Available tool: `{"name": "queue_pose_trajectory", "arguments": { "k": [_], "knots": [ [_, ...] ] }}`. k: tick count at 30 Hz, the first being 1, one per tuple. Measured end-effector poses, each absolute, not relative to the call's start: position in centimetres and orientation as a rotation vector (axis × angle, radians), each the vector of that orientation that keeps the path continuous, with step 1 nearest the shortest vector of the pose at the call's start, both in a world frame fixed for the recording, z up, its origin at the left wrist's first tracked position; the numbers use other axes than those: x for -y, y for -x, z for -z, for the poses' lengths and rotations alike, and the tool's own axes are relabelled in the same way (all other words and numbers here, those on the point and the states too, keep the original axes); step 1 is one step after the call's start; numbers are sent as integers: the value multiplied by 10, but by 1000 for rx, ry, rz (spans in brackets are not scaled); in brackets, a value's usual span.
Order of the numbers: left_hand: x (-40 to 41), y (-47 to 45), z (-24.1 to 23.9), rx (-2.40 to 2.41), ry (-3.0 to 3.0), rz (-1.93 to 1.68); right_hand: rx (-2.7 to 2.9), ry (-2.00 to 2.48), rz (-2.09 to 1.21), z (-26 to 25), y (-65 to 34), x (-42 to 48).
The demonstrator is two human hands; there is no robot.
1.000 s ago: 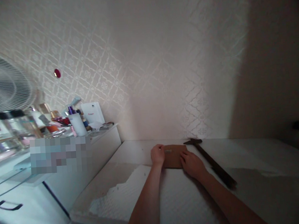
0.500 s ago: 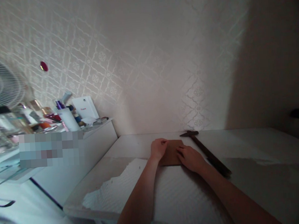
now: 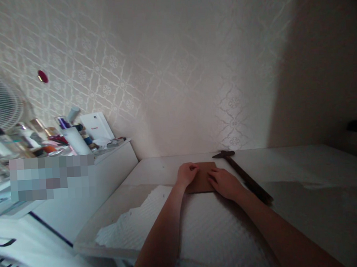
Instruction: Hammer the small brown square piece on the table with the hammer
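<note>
A flat brown rectangular board [image 3: 202, 181], perhaps wood or cardboard, lies in front of me at the far end of a white textured sheet like a paper towel [image 3: 214, 224]. My left hand [image 3: 187, 174] grips the board's left side, its fingers curled inward. At the right side, my right hand [image 3: 228, 183] holds the board with bent fingers resting on its face and edge. What the fingertips do beneath the board is hidden. Just right of my right hand lies a hammer [image 3: 249, 179], its dark head toward the wall and its handle slanting toward me.
The white table [image 3: 274, 164] meets a patterned wall [image 3: 169, 89]. To the left stands a white cabinet [image 3: 114, 163] topped with several bottles, including a white bottle with a purple cap [image 3: 76, 140], and a white box [image 3: 97, 126]. A fan [image 3: 1, 100] is at the far left.
The whole view has shifted slightly, so everything appears a little higher and further left. Both hands keep nearly the same hold on the board, and the hammer lies as before.
</note>
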State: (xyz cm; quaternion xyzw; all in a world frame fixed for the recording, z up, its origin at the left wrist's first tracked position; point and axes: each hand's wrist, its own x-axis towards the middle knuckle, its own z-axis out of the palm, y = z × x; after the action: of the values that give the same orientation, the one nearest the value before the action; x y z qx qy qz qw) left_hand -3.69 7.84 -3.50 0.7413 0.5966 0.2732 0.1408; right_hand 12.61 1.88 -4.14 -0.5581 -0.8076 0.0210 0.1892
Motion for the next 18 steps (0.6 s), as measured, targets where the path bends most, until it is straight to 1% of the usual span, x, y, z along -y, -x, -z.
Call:
{"name": "queue_pose_trajectory", "arguments": {
  "k": [18],
  "knots": [
    [-77,36,33,-1749,-2122,-793,2291,1579,-43,42,-127,-20]
  ]
}}
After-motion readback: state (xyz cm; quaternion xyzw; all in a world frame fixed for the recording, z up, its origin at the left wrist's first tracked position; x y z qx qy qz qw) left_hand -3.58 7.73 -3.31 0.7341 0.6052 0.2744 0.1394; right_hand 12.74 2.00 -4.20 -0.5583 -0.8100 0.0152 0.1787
